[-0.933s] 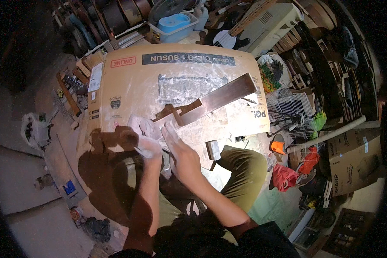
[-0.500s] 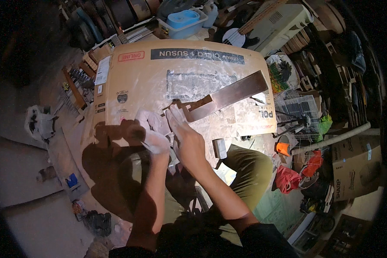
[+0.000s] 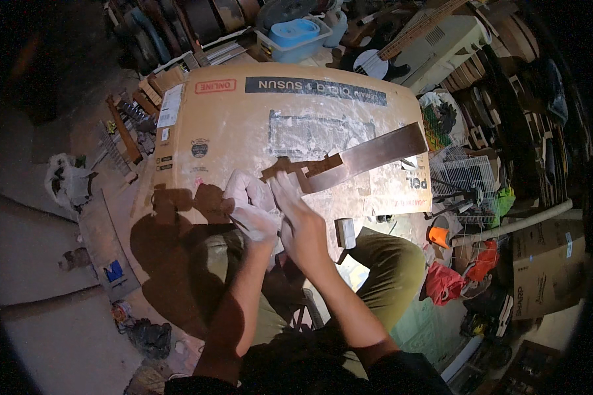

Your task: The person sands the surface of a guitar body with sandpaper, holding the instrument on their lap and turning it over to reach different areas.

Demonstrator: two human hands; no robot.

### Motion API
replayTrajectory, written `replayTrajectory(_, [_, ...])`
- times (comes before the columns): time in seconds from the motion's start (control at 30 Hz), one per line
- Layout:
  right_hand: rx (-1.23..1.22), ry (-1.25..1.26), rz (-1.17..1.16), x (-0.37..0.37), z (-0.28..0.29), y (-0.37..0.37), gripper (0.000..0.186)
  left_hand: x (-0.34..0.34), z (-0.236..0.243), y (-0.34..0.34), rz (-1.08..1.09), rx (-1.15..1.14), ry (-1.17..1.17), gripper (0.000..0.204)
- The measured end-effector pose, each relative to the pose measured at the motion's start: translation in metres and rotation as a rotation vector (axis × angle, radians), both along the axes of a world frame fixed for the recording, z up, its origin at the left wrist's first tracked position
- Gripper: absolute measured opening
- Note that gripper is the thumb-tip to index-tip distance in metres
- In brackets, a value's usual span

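Both hands meet above the near part of a dusty cardboard box [image 3: 221,125]. My left hand [image 3: 250,207], coated in pale powder, has its fingers curled in; whatever lies inside them is hidden. Close against it, my right hand [image 3: 298,217] stretches its fingers forward, also dusty at the tips. Just beyond the right fingers, a long flat brown piece [image 3: 379,155] slants up to the right over the box. Its near end is notched and partly covered by the hand and dark shadow; I cannot tell its kind. A small pale block [image 3: 345,233] stands by the box's near edge.
My bent knee [image 3: 392,266] is right of my forearms. A wire cage [image 3: 464,184], red plastic bags [image 3: 445,283] and another carton [image 3: 547,263] crowd the right. Wooden necks [image 3: 124,131] lie left; a clear tub [image 3: 293,49] holding a blue basin stands behind.
The whole view has shifted, so the box and surroundings sit a little farther right and lower. Both hands stay close together in nearly the same place over the box, the right fingers still stretched.
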State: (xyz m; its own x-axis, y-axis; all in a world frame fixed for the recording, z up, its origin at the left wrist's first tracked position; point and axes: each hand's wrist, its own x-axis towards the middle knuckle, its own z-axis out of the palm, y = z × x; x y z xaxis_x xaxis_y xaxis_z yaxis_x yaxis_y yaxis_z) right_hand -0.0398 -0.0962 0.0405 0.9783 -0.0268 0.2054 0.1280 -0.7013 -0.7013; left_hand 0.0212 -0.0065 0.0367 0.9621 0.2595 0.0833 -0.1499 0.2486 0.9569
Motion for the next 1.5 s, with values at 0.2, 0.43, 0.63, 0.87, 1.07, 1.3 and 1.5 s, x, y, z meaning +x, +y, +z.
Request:
replayTrajectory(0.2, [0.137,0.023,-0.014,-0.023,0.007,0.010,0.070,0.001,-0.002,0.000,0.057,0.086,-0.071,0.073])
replayTrajectory(0.43, [0.198,0.015,-0.025,-0.023,0.002,0.014,0.061,0.005,-0.012,0.006,0.052,0.147,-0.075,0.074])
replayTrajectory(0.63, [0.197,0.082,-0.048,-0.005,0.011,0.016,0.060,-0.001,-0.012,0.003,0.017,0.013,-0.013,0.076])
replayTrajectory(0.87, [0.200,0.099,-0.062,0.003,0.004,0.011,0.059,0.000,-0.008,0.001,0.041,0.117,-0.056,0.078])
replayTrajectory(1.07, [0.183,0.044,-0.037,-0.001,0.000,0.010,0.062,0.002,-0.014,0.002,0.024,0.038,-0.107,0.079])
replayTrajectory(1.3, [0.160,0.043,-0.037,-0.016,0.008,0.009,0.065,0.001,-0.001,-0.002,0.069,0.037,-0.069,0.081])
replayTrajectory(1.5, [0.189,0.031,-0.043,-0.018,0.002,0.014,0.063,0.003,-0.001,-0.003,0.083,-0.011,-0.057,0.081])
